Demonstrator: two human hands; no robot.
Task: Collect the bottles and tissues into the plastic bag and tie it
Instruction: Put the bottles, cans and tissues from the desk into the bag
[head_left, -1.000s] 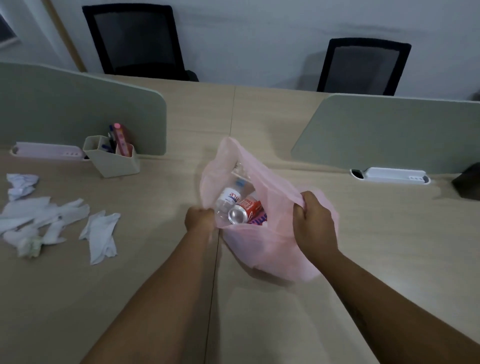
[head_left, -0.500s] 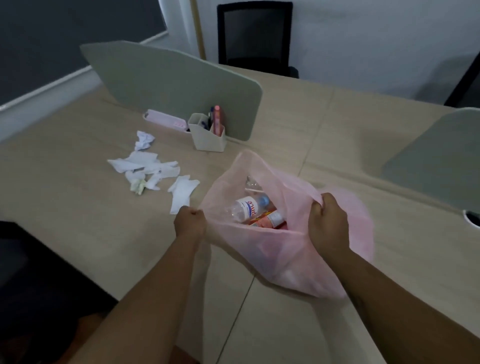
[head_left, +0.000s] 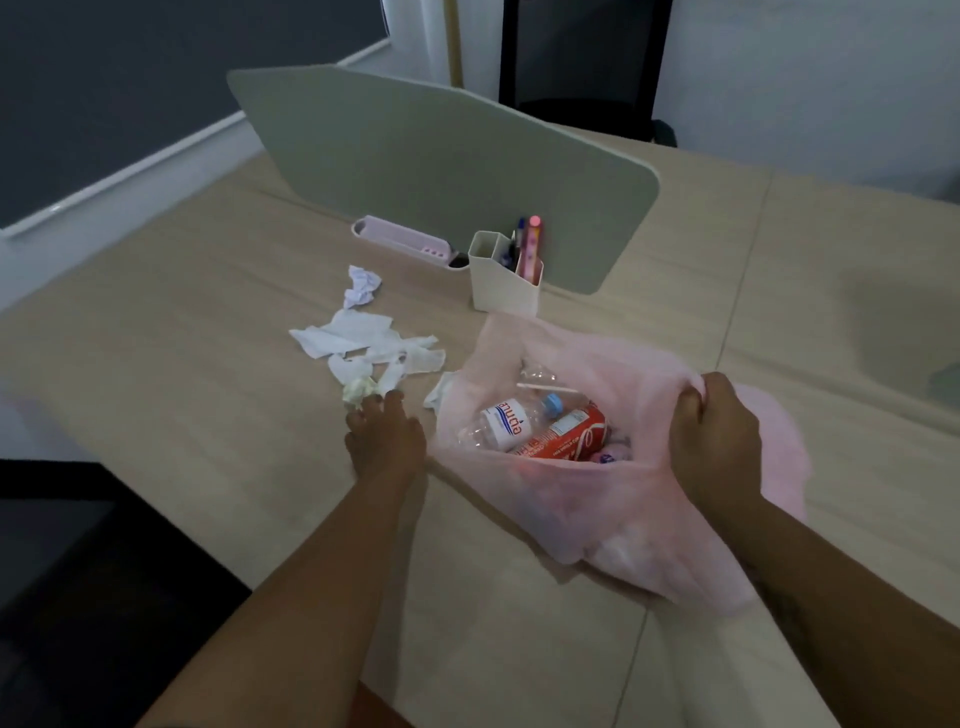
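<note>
Bottles are already inside the thin pink plastic bag (head_left: 597, 499), gripped at its rim by the right hand (head_left: 714, 441); white crumpled tissues (head_left: 369, 348), left on the tabletop (head_left: 182, 364), are reached for by the loosely open left hand (head_left: 384, 441); tying remains.

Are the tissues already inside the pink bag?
No, the white tissues lie on the table left of the bag.

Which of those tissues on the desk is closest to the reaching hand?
The crumpled yellowish tissue, right at the left hand's fingertips. The other tissues are white and lie farther back toward the pen holder.
</note>
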